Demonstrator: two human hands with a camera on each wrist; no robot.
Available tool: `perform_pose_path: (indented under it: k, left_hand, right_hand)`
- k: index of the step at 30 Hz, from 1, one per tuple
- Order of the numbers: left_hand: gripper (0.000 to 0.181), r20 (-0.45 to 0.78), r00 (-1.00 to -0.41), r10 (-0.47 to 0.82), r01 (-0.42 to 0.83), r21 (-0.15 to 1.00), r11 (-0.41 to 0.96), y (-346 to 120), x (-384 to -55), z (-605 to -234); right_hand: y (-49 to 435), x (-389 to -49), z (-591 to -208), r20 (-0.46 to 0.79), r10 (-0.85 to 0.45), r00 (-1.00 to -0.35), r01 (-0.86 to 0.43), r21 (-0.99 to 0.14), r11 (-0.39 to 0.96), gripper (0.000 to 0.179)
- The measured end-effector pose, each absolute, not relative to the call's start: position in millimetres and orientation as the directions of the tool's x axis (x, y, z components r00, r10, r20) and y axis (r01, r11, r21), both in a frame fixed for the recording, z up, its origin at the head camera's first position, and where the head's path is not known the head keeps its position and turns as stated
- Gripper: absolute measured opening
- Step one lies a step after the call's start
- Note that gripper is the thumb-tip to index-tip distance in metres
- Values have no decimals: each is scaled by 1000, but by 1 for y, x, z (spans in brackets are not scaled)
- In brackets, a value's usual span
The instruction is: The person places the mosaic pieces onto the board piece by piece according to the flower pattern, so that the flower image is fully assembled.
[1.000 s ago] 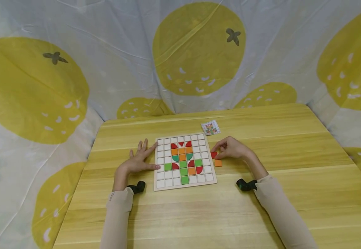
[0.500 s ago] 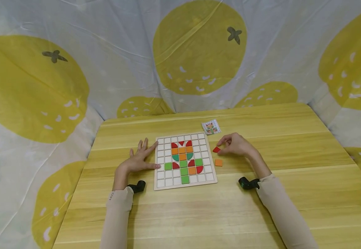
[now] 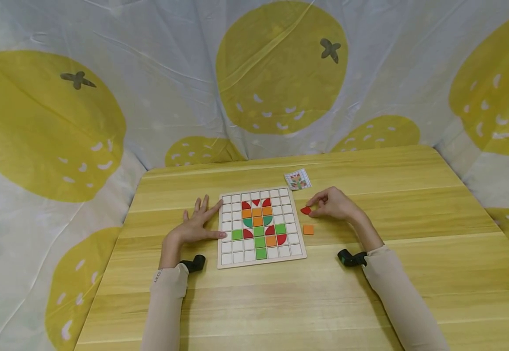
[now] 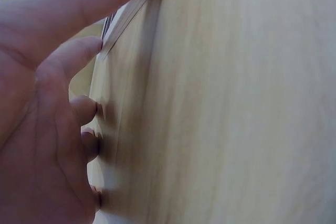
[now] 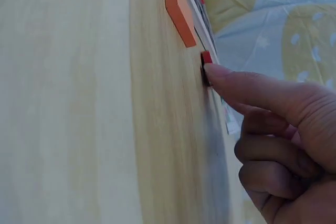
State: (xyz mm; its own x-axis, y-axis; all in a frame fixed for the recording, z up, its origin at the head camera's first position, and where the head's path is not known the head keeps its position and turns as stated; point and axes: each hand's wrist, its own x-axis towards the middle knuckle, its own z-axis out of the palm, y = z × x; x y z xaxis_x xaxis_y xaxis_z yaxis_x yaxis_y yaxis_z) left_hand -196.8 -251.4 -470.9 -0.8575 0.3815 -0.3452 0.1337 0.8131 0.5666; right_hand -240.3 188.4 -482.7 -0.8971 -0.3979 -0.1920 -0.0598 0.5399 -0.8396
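Observation:
A square wooden grid board (image 3: 234, 263) lies on the table, with red, orange, green and teal tiles in its cells forming a flower. My left hand (image 3: 195, 228) is spread at its left side, thumb and index fingertip on the edge; the left wrist view shows the other fingertips down on the wood. Right of the board, my right hand (image 3: 334, 204) pinches a red rounded tile (image 3: 306, 210) between thumb and fingers, close to the tabletop. In the right wrist view the thumb covers part of this red tile (image 5: 206, 57). An orange square tile (image 3: 308, 229) lies just nearer to me.
Behind the board's far right corner lies a small pattern card (image 3: 298, 179) printed with a flower on a grid. The wooden table (image 3: 263, 307) ends at a fruit-patterned cloth (image 3: 175, 87) hanging behind it.
My right hand has drawn the red tile slightly away from the orange one, to the right and farther back, and has turned it. The left hand stays in place.

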Motion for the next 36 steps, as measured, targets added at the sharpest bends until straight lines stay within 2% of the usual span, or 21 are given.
perform_pose_path:
  k: [8, 13, 23, 36]
  left_hand:
    - [103, -347, -857, 381, 128, 573, 809, -251, -196, -471]
    - [103, -350, -854, 384, 129, 573, 810, -251, -195, -470]
    - [103, -348, -857, 379, 128, 570, 811, -251, -195, -471]
    - [101, -343, -855, 388, 137, 572, 809, -251, -196, -470]
  right_hand:
    - [156, -229, -473, -142, -367, -920, -59, -872, 486, 24]
    - [116, -213, -467, -174, -400, -900, -40, -880, 473, 24]
    - [39, -181, -467, -157, -536, -829, -144, -867, 476, 20]
    - [10, -168, -476, -146, -538, -830, -225, -795, 564, 18]
